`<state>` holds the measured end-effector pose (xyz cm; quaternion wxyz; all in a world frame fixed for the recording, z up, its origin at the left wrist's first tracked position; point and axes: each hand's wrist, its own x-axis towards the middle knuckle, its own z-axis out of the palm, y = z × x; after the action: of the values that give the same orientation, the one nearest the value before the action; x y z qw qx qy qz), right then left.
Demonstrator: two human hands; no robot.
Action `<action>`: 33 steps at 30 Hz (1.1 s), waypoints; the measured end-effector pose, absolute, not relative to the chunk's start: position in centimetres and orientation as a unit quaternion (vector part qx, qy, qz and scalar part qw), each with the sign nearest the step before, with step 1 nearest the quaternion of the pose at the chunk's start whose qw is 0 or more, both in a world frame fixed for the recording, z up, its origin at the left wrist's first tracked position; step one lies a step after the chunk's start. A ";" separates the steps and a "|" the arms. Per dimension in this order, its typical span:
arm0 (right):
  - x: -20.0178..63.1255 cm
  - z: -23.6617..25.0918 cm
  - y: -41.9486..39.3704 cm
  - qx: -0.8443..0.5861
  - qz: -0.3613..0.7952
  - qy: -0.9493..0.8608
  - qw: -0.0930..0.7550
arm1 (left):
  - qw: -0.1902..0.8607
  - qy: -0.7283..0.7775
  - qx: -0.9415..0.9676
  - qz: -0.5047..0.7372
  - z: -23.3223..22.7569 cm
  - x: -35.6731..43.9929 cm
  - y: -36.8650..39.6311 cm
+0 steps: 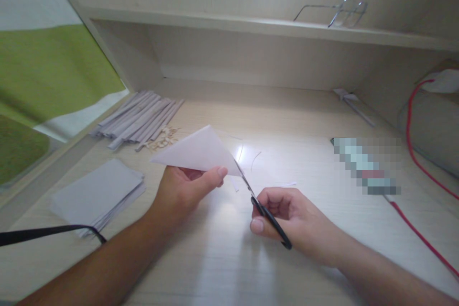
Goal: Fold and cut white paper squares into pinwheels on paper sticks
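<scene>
A folded, triangular piece of white paper is pinched in my left hand, the thumb on top near its lower edge. My right hand grips black-handled scissors, whose blades point up and left and meet the paper's right edge. How far the blades are apart is hard to see. Thin paper strips lie on the desk behind the scissors, and a small white scrap is just below the paper.
Rolled paper sticks lie at the left beside small tan pieces. Nearer is a stack of paper sheets. A black strap crosses the lower left. At right are a blurred-out phone, a red cable and a paper windmill-like piece.
</scene>
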<state>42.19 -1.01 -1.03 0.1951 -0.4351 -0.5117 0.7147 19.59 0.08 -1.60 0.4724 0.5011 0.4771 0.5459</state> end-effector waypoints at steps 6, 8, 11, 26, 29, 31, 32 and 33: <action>42.2 -1.1 -1.0 -0.439 0.711 -0.514 0.192 | 0.470 0.497 0.509 0.521 -1.1 19.7 -0.2; 42.2 -1.1 -1.0 -0.442 0.708 -0.516 0.192 | 0.476 0.501 0.510 0.512 -0.9 19.8 -0.2; 42.3 -1.1 -1.1 -0.439 0.707 -0.520 0.190 | 0.473 0.507 0.510 0.509 -0.6 20.1 -0.2; 42.2 -1.1 -1.0 -0.433 0.713 -0.518 0.191 | 0.475 0.511 0.499 0.514 -0.7 21.1 -0.4; 42.2 -1.0 -1.0 -0.435 0.711 -0.519 0.189 | 0.472 0.515 0.498 0.514 -0.8 21.1 -0.4; 42.2 -1.1 -1.1 -0.439 0.705 -0.524 0.190 | 0.469 0.515 0.502 0.512 -0.9 21.1 -0.3; 42.2 -1.1 -1.0 -0.440 0.702 -0.527 0.190 | 0.469 0.515 0.503 0.513 -0.9 21.0 -0.3; 42.2 -1.2 -1.0 -0.442 0.698 -0.529 0.192 | 0.470 0.513 0.502 0.514 -0.9 21.0 -0.3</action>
<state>42.21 -1.00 -1.16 0.1923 -0.4422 -0.5289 0.6984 20.99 -0.28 -0.91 0.4698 0.5024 0.5127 0.5139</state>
